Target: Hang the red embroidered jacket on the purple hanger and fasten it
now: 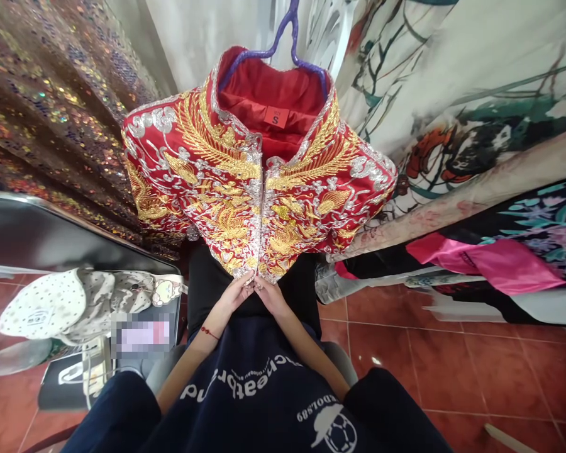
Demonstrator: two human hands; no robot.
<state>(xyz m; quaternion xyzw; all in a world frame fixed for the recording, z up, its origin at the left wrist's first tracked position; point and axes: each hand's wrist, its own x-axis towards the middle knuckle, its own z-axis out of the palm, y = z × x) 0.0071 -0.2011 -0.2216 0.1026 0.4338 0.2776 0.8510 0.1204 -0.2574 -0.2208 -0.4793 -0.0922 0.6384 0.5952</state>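
Note:
A red jacket (302, 207) with gold and silver embroidery hangs in front of me on a purple hanger (283, 44). Inside its stand-up collar is a red label (277, 117) with an "S". The two front edges meet down the middle, and the collar gapes at the top. My left hand (236, 293), below a red bracelet, is closed on the lower front corner of the jacket. Right beside it, my right hand (270, 298) pinches the other front corner. The fingertips nearly touch at the hem; whatever small fastening may lie between them is hidden.
Sequined fabric (70, 119) hangs at the left. A dark chair (75, 233) there bears a spotted white cap (42, 305) and a blurred-out flat item (141, 336). Printed white cloth (453, 88) and dark floral garments (538, 220) hang at the right. The floor (453, 371) is red tile.

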